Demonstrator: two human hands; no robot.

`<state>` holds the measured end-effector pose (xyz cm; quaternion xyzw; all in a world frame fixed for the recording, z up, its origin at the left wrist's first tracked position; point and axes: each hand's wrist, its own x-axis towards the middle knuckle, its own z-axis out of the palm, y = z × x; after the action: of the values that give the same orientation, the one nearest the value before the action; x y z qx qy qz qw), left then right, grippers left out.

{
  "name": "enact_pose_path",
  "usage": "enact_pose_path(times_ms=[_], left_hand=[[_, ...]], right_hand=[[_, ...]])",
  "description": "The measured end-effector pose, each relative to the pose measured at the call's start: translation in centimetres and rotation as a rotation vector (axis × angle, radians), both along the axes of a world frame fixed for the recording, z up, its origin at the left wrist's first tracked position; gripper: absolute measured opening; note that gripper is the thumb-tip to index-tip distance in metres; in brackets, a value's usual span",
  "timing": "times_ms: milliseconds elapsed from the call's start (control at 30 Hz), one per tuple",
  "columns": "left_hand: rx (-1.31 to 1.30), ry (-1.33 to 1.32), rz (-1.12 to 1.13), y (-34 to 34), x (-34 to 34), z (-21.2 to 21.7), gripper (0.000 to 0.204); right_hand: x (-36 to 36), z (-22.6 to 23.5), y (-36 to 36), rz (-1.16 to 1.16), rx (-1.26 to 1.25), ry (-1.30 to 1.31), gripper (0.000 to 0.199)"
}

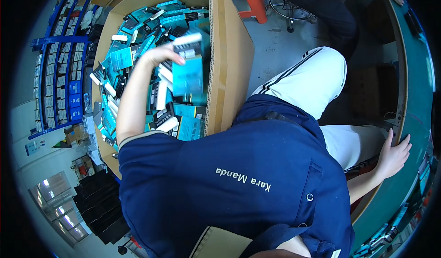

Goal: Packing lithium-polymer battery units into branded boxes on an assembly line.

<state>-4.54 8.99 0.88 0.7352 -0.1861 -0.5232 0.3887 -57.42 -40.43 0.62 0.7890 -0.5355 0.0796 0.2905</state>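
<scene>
Teal boxes (187, 72) sit clasped in the left hand (163, 53), fingers curled round them above the cardboard carton (229, 60) of similar packs, while the right hand (394, 157) rests open-fingered on the green table edge (415, 97)

Carton (229, 60) crammed with boxes (120, 58)

bright even light, sharp, edges bent

Navy short-sleeved shirt, white striped trousers
</scene>
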Motion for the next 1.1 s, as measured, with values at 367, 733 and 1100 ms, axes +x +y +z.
enact_pose_path(times_ms=[367, 733, 1100], left_hand=[[-0.282, 0.242, 0.949, -3.5, -0.5, -3.2, 0.055], [-0.252, 0.318, 0.858, -7.6, -3.1, -2.9, 0.067], [-0.221, 0.273, 0.764, -8.7, -0.6, -4.4, 0.065]], right_hand=[[0.1, 0.2, 0.6, 0.005, -0.011, -0.005, 0.072], [0.8, 0.4, 0.6, -0.031, -0.052, 0.067, 0.070], [0.6, 0.1, 0.4, -0.064, -0.035, 0.060, 0.070]])
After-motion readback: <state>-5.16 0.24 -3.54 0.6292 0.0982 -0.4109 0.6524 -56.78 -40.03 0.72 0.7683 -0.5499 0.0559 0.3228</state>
